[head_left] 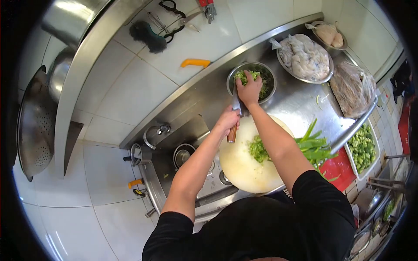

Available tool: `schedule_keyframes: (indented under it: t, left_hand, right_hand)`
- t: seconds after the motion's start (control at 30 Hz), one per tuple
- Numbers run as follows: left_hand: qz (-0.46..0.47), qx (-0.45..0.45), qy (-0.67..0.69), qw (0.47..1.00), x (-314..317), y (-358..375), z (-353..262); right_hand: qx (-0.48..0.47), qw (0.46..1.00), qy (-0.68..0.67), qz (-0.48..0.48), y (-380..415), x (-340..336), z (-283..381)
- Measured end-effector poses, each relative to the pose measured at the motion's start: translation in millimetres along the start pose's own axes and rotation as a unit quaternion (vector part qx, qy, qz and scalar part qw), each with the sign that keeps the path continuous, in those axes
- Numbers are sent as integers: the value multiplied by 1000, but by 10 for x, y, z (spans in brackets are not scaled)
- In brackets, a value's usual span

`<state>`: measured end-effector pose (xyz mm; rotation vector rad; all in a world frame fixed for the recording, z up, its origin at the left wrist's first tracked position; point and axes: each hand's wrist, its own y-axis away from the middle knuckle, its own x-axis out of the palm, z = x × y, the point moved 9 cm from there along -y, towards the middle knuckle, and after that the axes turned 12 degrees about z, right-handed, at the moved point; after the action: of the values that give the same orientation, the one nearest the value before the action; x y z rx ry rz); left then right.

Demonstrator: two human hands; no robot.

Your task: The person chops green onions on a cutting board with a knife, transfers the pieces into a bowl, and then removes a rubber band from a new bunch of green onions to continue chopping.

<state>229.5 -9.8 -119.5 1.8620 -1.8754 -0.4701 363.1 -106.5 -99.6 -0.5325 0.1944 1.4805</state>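
Note:
My left hand [228,119] is closed around a kitchen knife [232,133] with a brown wooden handle. The blade points away from me, its tip reaching the near-left rim of a steel bowl [273,88]. Over that bowl, my right hand [251,90] curls its fingers on a clump of chopped greens [240,76], close beside the blade. More greens lie inside the bowl. Just below my hands is a round, pale cutting board [237,169], bearing a small pile of chopped scallions [257,150]. Long scallion stalks [314,145] extend past its right side, partly behind my right forearm.
A bowl of pale meat in plastic [305,58], a smaller bowl [333,35] and a bagged brown item [352,89] stand on the right counter. A white tray of cut greens [362,150] is beyond the edge. To the left are the sink [187,135] and faucet [162,129].

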Motion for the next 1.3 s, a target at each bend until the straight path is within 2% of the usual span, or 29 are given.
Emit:
schedule_keyframes:
  t: [0.03, 0.1, 0.13, 0.2, 0.3, 0.37, 0.43, 0.47, 0.53, 0.57, 0.6, 0.67, 0.7, 0.73, 0.77, 0.8, 0.83, 0.87, 1.0, 1.07, 1.1, 1.13, 1.2, 1.27, 1.3]
  left_hand:
    - [1, -27, -11, 1000, -52, 60, 38]
    - [-3, -60, -20, 998, -146, 266, 97]
    - [-5, -78, 9, 997, -195, 403, 161]
    - [-13, -104, 47, 993, -259, 700, 275]
    - [-36, -112, 123, 985, -373, 1004, 529]
    - [-31, -75, 108, 991, -440, 1120, 742]
    - [-35, -73, 113, 990, -394, 1240, 890]
    - [-52, -69, 114, 990, -381, 1295, 923]
    - [-67, -68, 120, 988, -363, 1422, 1068]
    - [-68, -54, 48, 995, -396, 1452, 1127]
    - [-71, -40, -26, 996, -422, 1516, 1171]
    - [-83, -43, -67, 993, -484, 1632, 1248]
    - [-122, 18, -226, 966, -510, 1713, 1061]
    - [-157, 81, -379, 909, -477, 1792, 875]
    - [-158, 40, -415, 895, -535, 1748, 914]
    - [-157, 45, -413, 896, -547, 1686, 883]
    - [-164, 90, -463, 866, -501, 1640, 755]
    - [-170, 134, -511, 832, -439, 1602, 638]
    - [-175, 152, -561, 795, -320, 1166, 427]
    - [-168, 136, -609, 763, -236, 946, 404]
    - [-168, 141, -610, 762, -226, 851, 428]
    - [-164, 159, -631, 741, -175, 781, 456]
    - [-156, 178, -651, 721, -122, 766, 547]
    - [-147, 206, -660, 707, -73, 834, 596]
    - [-144, 208, -660, 707, -95, 856, 633]
  right_hand:
    - [-2, 1000, -5, 1, -123, 30, -82]
    - [75, 988, 78, 111, -320, 214, -369]
    - [78, 987, 77, 118, -394, 214, -460]
    - [39, 922, 287, 256, -498, 405, -542]
    - [10, 921, 222, 320, -679, 478, -451]
    - [21, 900, 197, 387, -253, 457, -422]
    - [12, 848, 269, 456, 51, 462, -300]
    - [17, 845, 276, 457, 102, 410, -325]
    - [8, 808, 243, 537, 350, 412, -320]
    - [-51, 814, 249, 523, 397, 165, -79]
    - [-51, 811, 253, 525, 498, 48, -118]
    - [22, 804, 307, 509, 557, -270, -350]
    - [39, 763, 366, 532, 731, -422, -475]
    - [55, 717, 423, 550, 903, -557, -579]
    - [55, 716, 427, 549, 1040, -635, -540]
    - [58, 682, 455, 569, 1196, -697, -533]
    - [61, 647, 482, 588, 1316, -743, -529]
    - [62, 647, 485, 585, 1384, -726, -515]
    - [22, 667, 468, 580, 1660, -475, -390]
    - [-10, 709, 447, 546, 1768, -432, -232]
    - [-22, 756, 430, 493, 1822, -555, -45]
    - [-21, 758, 430, 490, 1977, -619, -11]
    - [-20, 893, 216, 395, 2206, -873, 182]
    - [-6, 935, 40, 351, 2651, -1123, 254]
    - [-59, 950, 53, 303, 2858, -1231, 185]
